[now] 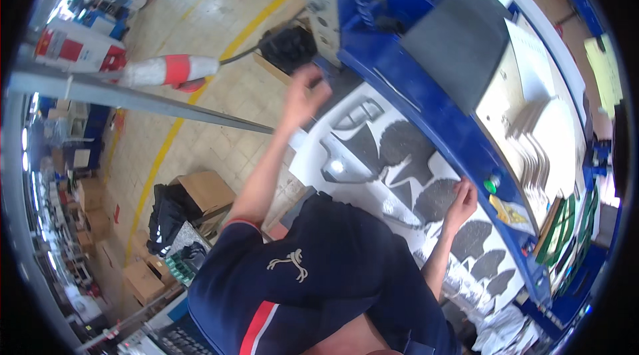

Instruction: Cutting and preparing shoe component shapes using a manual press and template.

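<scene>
My left hand (306, 93) is raised beside the far left end of the blue machine beam, blurred by motion. Its fingers are bent and apart, and no object shows in it. My right hand (463, 203) is by the beam's near edge, close to a green button (491, 185). Its fingers are loosely bent with nothing seen in them; whether they touch the beam I cannot tell. Between my arms lies a white sheet (303, 163) with dark grey shapes (405, 142) over it. Towards its left end are an outlined, divided shape (359, 114) and a shiny pointed shape (343, 165).
The blue beam (426, 119) spans the far side, carrying a dark grey panel (459, 39) and stacked curved pale pieces (536, 145). A grey metal bar (200, 114) and a red-and-white connector (174, 70) with a cable are at left. Cardboard boxes (208, 190) stand on the floor. Crumpled silvery material (469, 288) lies near right.
</scene>
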Tool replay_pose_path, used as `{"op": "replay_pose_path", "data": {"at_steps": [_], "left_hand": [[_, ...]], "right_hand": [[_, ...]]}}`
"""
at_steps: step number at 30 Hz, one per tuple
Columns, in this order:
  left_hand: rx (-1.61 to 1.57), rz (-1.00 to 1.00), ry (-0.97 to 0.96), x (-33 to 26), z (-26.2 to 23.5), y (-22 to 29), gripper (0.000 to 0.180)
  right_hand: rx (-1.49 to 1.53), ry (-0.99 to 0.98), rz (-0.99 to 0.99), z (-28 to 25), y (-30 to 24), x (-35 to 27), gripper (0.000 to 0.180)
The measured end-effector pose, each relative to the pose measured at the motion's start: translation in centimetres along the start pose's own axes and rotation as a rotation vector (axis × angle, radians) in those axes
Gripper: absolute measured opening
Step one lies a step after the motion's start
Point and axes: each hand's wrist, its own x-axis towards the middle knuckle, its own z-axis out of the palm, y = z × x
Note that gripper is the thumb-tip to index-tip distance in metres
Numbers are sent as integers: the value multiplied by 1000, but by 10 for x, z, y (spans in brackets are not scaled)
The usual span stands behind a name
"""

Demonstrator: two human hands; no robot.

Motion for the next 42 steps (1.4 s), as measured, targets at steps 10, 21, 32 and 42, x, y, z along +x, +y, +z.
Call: {"op": "replay_pose_path", "data": {"at_steps": [10,21,32,42], "left_hand": [[549,489,368,168,-41,65,23],[-218,-280,-132,85,16,82,52],[402,505,-236,-161,157,-17,31],[339,464,-158,-140,170,-9,19]], "right_hand": [[-23,74,-39,-10,-22,19,30],[-168,173,-127,-40,-7,33,23],[-124,76,-25,-66,13,48,25],[-289,13,-40,-66,-16,60,30]]}}
